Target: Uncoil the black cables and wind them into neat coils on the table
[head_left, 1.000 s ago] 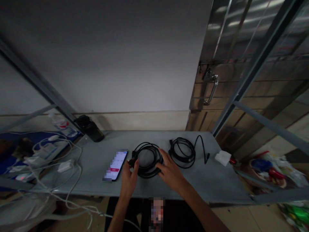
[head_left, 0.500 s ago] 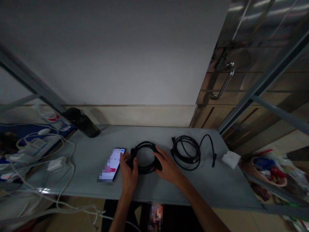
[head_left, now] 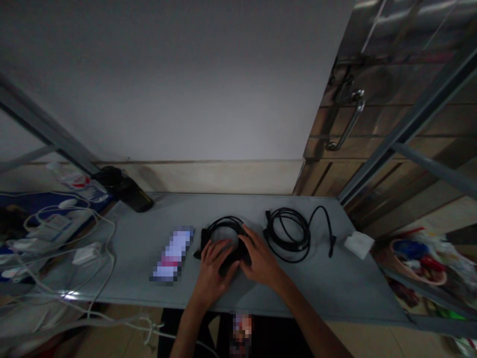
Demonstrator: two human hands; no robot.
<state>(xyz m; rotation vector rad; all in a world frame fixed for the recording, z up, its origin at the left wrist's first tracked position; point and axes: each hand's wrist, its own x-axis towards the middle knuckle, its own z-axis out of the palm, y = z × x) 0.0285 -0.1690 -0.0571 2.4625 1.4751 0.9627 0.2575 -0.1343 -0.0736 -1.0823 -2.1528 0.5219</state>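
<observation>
A coiled black cable (head_left: 224,220) is between my two hands, close to the table top. My left hand (head_left: 213,266) lies over the coil's near left part, its fingers bent across the strands and its thumb toward the middle. At the coil's right side, my right hand (head_left: 260,257) grips the bundle. A dark plug end (head_left: 204,237) sticks out at the coil's left. The near part of the coil is mostly hidden by my fingers. To the right lies a second black cable (head_left: 287,243), loosely coiled, with one end trailing off.
A lit phone (head_left: 173,254) lies left of my hands on the grey table (head_left: 261,298). Behind it stands a dark bottle (head_left: 126,191). White cables and a white adapter (head_left: 87,253) crowd the left end. A crumpled white tissue (head_left: 359,244) sits near the right edge.
My left hand has moved right, from the coil's left side onto its near part, uncovering the plug end. My right hand stays at the coil's right side.
</observation>
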